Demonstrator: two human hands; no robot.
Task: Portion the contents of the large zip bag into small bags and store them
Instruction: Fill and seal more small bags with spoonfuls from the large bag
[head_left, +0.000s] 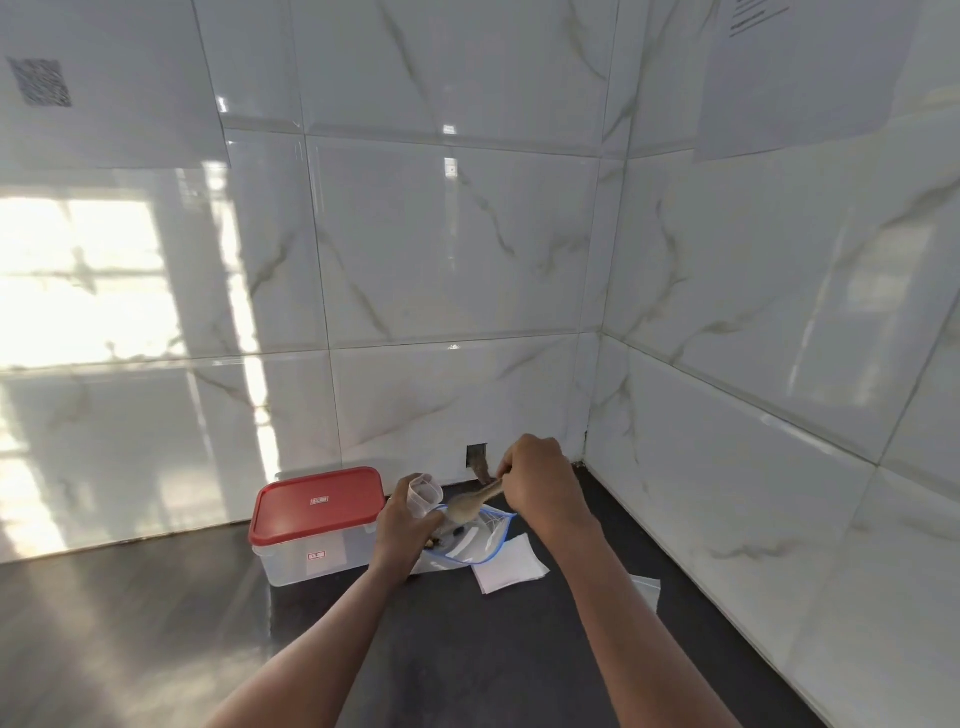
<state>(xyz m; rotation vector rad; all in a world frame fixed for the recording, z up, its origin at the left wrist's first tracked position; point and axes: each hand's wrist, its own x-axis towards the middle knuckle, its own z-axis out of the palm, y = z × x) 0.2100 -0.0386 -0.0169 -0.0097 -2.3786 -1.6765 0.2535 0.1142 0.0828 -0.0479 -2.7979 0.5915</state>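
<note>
The large zip bag (480, 538), clear with a blue zip edge, lies open on the dark counter with a few small dark pieces inside. My left hand (404, 525) grips a small clear bag (423, 491), its mouth held open and upward, just above the large bag's left side. My right hand (540, 480) holds the handle of a wooden spoon (467, 504); the spoon's bowl points down-left over the large bag, close to the small bag's mouth.
A clear plastic box with a red lid (318, 506) stands shut to the left of the bags. A stack of small white bags (509, 566) lies to the right, another clear bag (647, 584) further right. Tiled walls meet in a corner behind.
</note>
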